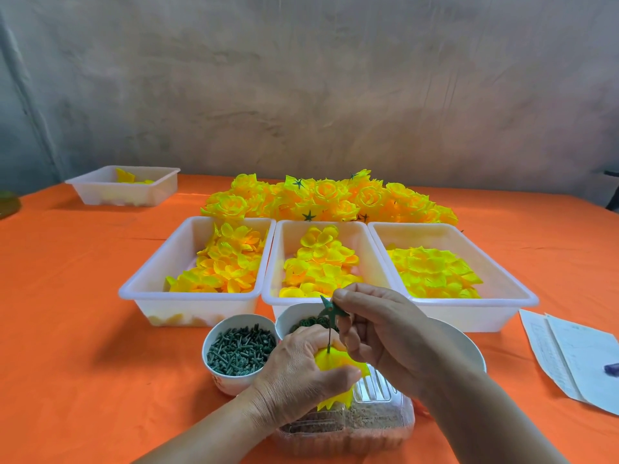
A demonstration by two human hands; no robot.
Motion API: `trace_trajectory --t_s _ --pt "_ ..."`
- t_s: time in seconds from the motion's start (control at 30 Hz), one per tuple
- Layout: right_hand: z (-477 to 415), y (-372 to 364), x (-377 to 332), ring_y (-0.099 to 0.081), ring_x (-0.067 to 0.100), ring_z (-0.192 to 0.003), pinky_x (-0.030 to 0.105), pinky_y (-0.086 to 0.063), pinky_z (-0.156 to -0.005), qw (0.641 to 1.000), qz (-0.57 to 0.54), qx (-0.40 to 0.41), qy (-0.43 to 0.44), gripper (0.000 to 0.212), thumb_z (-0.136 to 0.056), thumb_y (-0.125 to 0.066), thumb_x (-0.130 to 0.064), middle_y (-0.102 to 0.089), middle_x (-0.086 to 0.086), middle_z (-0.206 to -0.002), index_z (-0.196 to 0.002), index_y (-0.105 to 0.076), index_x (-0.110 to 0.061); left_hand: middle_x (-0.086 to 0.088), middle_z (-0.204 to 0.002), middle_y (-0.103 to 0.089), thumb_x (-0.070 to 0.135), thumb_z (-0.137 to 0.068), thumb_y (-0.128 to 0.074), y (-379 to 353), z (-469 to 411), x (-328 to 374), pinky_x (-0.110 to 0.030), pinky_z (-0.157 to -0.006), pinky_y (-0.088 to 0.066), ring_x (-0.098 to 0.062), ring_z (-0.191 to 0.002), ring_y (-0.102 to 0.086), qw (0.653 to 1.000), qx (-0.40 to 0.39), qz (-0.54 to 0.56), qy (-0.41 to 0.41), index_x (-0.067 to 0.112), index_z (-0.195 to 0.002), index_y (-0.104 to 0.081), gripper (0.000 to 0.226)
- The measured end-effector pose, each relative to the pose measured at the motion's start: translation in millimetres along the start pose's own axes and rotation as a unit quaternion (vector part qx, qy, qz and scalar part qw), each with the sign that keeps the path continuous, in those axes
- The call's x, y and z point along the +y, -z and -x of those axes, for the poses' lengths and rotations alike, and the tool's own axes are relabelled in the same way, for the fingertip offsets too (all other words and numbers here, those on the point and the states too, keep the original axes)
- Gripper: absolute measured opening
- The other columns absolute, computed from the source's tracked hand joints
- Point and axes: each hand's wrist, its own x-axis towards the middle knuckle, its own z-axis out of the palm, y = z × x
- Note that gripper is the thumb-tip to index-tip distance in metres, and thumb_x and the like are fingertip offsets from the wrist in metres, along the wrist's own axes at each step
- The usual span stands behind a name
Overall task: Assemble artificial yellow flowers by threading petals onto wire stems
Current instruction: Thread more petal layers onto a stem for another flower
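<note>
Flower half hidden, lower centre.
My left hand (294, 373) grips the yellow flower (326, 359), mostly hiding it; my right hand (378, 329) pinches the green calyx (329, 310) on the wire stem (329, 338).

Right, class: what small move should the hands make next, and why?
Probably slide the green plastic star calyx, pinched by the right hand, down the thin wire stem onto the yellow fabric petals gripped by the left hand; bare wire separates them.

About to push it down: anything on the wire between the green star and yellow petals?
Nothing visible: the wire runs bare from the green star in the right hand down to the yellow petals in the left hand.
</note>
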Motion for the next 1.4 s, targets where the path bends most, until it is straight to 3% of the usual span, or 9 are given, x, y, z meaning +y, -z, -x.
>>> trace_trajectory --t_s 0.13,0.27,0.37,0.43,0.5,0.57,0.73,1.0,1.4 --pt "-1 1 4 -0.039 0.010 -0.043 0.017 -0.025 -0.042 0.999 0.017 0.016 -0.029 0.037 -0.092 -0.059 -0.015 -0.051 0.005 -0.056 -0.055 -0.057 -0.020 0.013 -0.092 -0.060 0.059 -0.065 -0.062 -1 0 1 -0.032 -0.086 -0.048 -0.004 -0.094 -0.055 1.000 0.010 -0.010 -0.002 0.036 -0.087 -0.065 0.032" --pt "-1 1 10 -0.039 0.010 -0.040 0.016 -0.024 -0.036 0.997 0.048 0.038 -0.043 0.033 -0.092 -0.057 -0.014 -0.051 0.006 -0.055 -0.059 -0.057 -0.016 0.015 -0.094 -0.058 0.056 -0.069 -0.063 -2 1 1 -0.023 -0.080 -0.046 -0.004 -0.090 -0.055 1.000 0.014 -0.016 -0.019 0.033 -0.085 -0.063 0.028" --pt "-1 0 14 -0.038 0.012 -0.035 0.018 -0.025 -0.036 0.984 0.156 0.074 -0.049 0.032 -0.090 -0.057 -0.015 -0.051 0.003 -0.047 -0.058 -0.052 -0.014 0.014 -0.082 -0.059 0.055 -0.067 -0.064 -3 1 2 -0.024 -0.073 -0.049 -0.001 -0.078 -0.055 1.000 0.023 -0.005 -0.010 0.039 -0.073 -0.058 0.019" --pt "0 1 15 -0.046 0.015 -0.043 0.023 -0.033 -0.042 0.934 0.337 0.115 -0.023 0.024 -0.084 -0.058 -0.025 -0.056 0.000 -0.052 -0.062 -0.054 -0.017 0.009 -0.084 -0.061 0.054 -0.068 -0.065 -3 1 1 -0.032 -0.078 -0.050 -0.005 -0.083 -0.057 1.000 0.019 -0.004 -0.005 0.035 -0.077 -0.061 0.021" --pt "1 6 17 -0.054 0.012 -0.060 0.027 -0.040 -0.053 0.832 0.532 0.152 0.045 0.018 -0.082 -0.057 -0.037 -0.061 -0.006 -0.064 -0.072 -0.058 -0.022 0.008 -0.089 -0.063 0.050 -0.069 -0.068 -3 0 -1 -0.036 -0.083 -0.049 -0.007 -0.089 -0.058 1.000 0.015 -0.003 -0.006 0.033 -0.085 -0.065 0.023" --pt "4 10 13 -0.054 0.009 -0.071 0.026 -0.039 -0.059 0.778 0.591 0.178 0.119 0.008 -0.086 -0.055 -0.035 -0.059 -0.008 -0.076 -0.081 -0.059 -0.030 0.014 -0.093 -0.064 0.052 -0.066 -0.068 -3 -1 -2 -0.030 -0.087 -0.048 -0.003 -0.093 -0.058 1.000 0.019 0.004 0.006 0.037 -0.090 -0.065 0.028" --pt "13 10 8 -0.053 0.000 -0.060 0.011 -0.036 -0.054 0.852 0.490 0.070 0.171 0.022 -0.083 -0.061 -0.020 -0.062 -0.017 -0.070 -0.071 -0.065 -0.038 0.009 -0.099 -0.065 0.053 -0.065 -0.065 -1 0 1 -0.040 -0.092 -0.047 -0.009 -0.102 -0.058 1.000 0.004 0.017 0.011 0.028 -0.097 -0.069 0.041" --pt "10 10 22 -0.051 0.005 -0.064 0.011 -0.036 -0.058 0.820 0.517 0.060 0.238 0.017 -0.078 -0.072 -0.033 -0.056 -0.017 -0.071 -0.065 -0.060 -0.034 0.001 -0.091 -0.062 0.055 -0.058 -0.052 1 0 7 -0.039 -0.084 -0.049 -0.012 -0.093 -0.057 1.000 0.003 -0.008 0.015 0.017 -0.090 -0.064 0.051" --pt "10 15 28 -0.050 0.003 -0.062 0.021 -0.041 -0.057 0.841 0.498 0.053 0.206 0.019 -0.077 -0.072 -0.030 -0.058 -0.008 -0.070 -0.066 -0.060 -0.021 0.005 -0.086 -0.060 0.053 -0.062 -0.065 1 1 6 -0.034 -0.080 -0.050 -0.008 -0.088 -0.057 1.000 0.004 0.015 0.002 0.024 -0.084 -0.063 0.036"
